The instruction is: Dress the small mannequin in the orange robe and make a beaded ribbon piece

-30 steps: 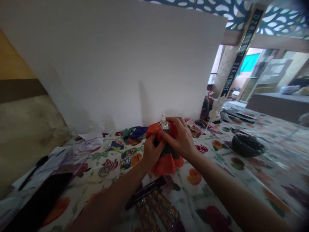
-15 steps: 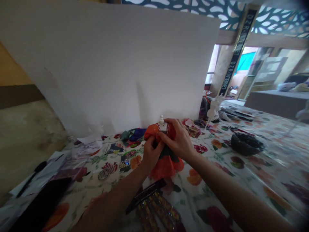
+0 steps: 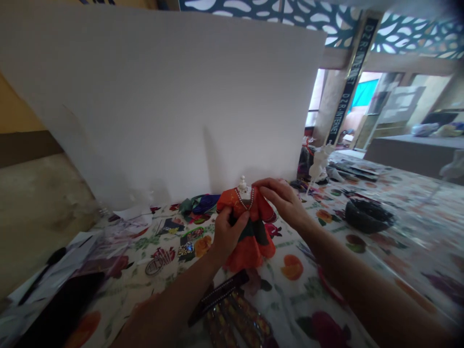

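Note:
A small orange doll dress (image 3: 263, 208) with a dark green middle and a beaded V neckline is on a white mini dress form (image 3: 242, 184). My left hand (image 3: 230, 229) grips the dress front at the waist, thumb on the bodice below the neckline. My right hand (image 3: 284, 198) is at the right shoulder of the dress, thumb and forefinger close together on the cloth there. The sleeve on that side hangs spread below the fingers. Dark trim strips (image 3: 221, 292) with beads lie on the table in front of the skirt.
Scissors (image 3: 307, 252) lie partly under my right forearm. A black bowl (image 3: 368, 216) and another white form (image 3: 321, 164) stand to the right. Blue and green cloth (image 3: 203, 204) lies by the white board (image 3: 163, 96). Papers and a black phone-like slab (image 3: 65, 309) are left.
My right hand has moved off the front of the bodice to the right shoulder, uncovering the neckline and sleeve. My left hand keeps its hold at the waist.

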Demonstrator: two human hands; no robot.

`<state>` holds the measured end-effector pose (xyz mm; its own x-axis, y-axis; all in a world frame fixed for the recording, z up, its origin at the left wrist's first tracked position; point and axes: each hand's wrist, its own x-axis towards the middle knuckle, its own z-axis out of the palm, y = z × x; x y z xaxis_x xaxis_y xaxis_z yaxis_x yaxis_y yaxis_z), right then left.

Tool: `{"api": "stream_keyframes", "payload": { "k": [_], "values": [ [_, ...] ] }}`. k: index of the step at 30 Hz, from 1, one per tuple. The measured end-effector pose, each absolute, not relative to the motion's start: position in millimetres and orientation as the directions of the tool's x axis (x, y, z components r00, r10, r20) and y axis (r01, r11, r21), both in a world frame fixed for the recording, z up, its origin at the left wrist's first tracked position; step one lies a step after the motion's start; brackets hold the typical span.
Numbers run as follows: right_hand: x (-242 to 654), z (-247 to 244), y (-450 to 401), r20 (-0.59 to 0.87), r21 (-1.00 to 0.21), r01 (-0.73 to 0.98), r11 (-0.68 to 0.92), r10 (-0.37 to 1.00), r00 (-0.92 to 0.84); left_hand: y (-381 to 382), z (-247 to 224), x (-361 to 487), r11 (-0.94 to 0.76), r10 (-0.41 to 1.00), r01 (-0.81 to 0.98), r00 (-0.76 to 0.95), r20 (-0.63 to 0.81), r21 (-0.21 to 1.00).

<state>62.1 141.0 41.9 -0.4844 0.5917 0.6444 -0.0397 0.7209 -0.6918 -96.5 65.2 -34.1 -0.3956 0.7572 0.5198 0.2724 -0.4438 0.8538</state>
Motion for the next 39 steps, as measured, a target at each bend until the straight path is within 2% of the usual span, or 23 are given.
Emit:
{"api": "stream_keyframes", "payload": {
  "k": [2,5,9,18,24,33,39],
  "values": [
    [61,41,143,0.609,-0.729,-0.084,0.679,0.589,-0.531,65,-35,-96,-0.443,0.763,0.270,-0.387,0.518,0.855],
    [58,38,144,0.607,-0.749,-0.096,0.655,0.621,-0.496,65,-37,-97,-0.442,0.767,0.273,-0.378,0.518,0.854],
    [58,41,143,0.666,-0.689,-0.028,0.724,0.617,-0.419,65,-39,-97,-0.446,0.764,0.286,-0.373,0.527,0.848],
    [55,57,131,0.762,-0.528,0.074,0.846,0.510,-0.398,65,-37,-98,-0.446,0.749,0.337,-0.368,0.552,0.829],
    [52,51,130,0.722,-0.571,0.090,0.816,0.551,-0.417,65,-40,-99,-0.448,0.756,0.323,-0.360,0.546,0.833],
    [58,44,128,0.683,-0.567,0.076,0.820,0.520,-0.514,65,-39,-100,-0.476,0.756,0.287,-0.348,0.554,0.831],
    [56,42,130,0.700,-0.538,0.090,0.838,0.504,-0.506,63,-36,-100,-0.504,0.754,0.237,-0.348,0.557,0.831]
  ]
}}
